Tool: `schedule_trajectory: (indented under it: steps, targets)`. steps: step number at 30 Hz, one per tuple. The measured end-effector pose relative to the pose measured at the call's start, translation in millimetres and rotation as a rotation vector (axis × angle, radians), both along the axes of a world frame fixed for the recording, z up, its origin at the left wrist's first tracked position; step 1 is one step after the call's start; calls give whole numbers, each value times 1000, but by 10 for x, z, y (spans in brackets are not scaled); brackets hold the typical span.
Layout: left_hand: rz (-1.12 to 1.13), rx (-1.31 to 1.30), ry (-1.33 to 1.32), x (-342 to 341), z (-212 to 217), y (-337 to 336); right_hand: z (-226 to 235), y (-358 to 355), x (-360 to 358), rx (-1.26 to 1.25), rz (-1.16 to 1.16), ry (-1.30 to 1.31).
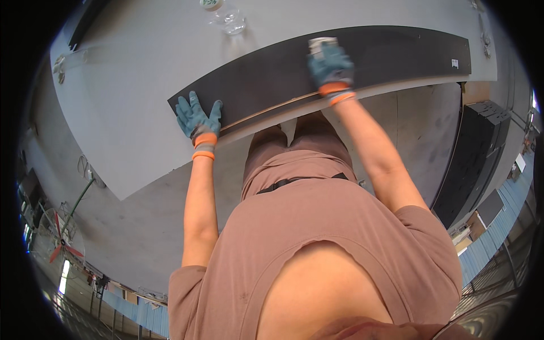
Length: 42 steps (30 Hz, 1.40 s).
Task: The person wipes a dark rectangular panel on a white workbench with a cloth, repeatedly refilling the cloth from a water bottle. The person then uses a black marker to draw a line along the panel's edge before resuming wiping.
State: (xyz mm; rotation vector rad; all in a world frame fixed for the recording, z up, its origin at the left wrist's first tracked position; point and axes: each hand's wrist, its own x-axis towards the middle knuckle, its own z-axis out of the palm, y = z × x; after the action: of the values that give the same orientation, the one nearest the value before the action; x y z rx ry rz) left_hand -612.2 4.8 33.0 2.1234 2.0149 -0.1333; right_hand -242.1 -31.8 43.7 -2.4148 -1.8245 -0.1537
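A long dark panel [385, 54] lies along the near edge of a grey table [141, 85]. My left hand [197, 118], in a blue-green glove with an orange cuff, rests flat with spread fingers on the panel's left end. My right hand [330, 65], gloved the same way, presses a small grey block [322, 43] onto the panel's middle, fingers curled over it. A thin light-brown strip [272, 107] shows along the panel's near edge between the two hands.
A clear plastic bottle [226, 17] lies on the table beyond the panel. A small white label [455, 63] sits near the panel's right end. Dark cabinets [476, 153] stand to the right on the floor. A red-bladed fan [59, 238] stands at lower left.
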Motion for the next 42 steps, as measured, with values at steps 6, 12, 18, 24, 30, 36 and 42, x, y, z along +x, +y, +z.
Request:
schedule_trajectory:
  steps: [6, 12, 18, 24, 30, 36, 42]
  targets:
    - [-12, 23, -7, -36, 1, -49, 74, -174, -756, -8, 330, 461]
    - [-33, -7, 44, -96, -113, -67, 42, -112, -207, -86, 505, 244]
    - [-20, -52, 73, -107, -166, -80, 53, 318, -25, 148, 245, 212]
    - [-12, -47, 42, -114, -195, -62, -20, -243, -883, -174, 556, 400]
    - [-23, -51, 2, -147, -151, -58, -111, 446, 218, 59, 111, 166]
    - [-7, -46, 25, -72, -137, -74, -303, 405, -108, 58, -31, 11]
    - [6, 86, -120, -105, -3, -94, -83, 624, -1800, 50, 401, 346]
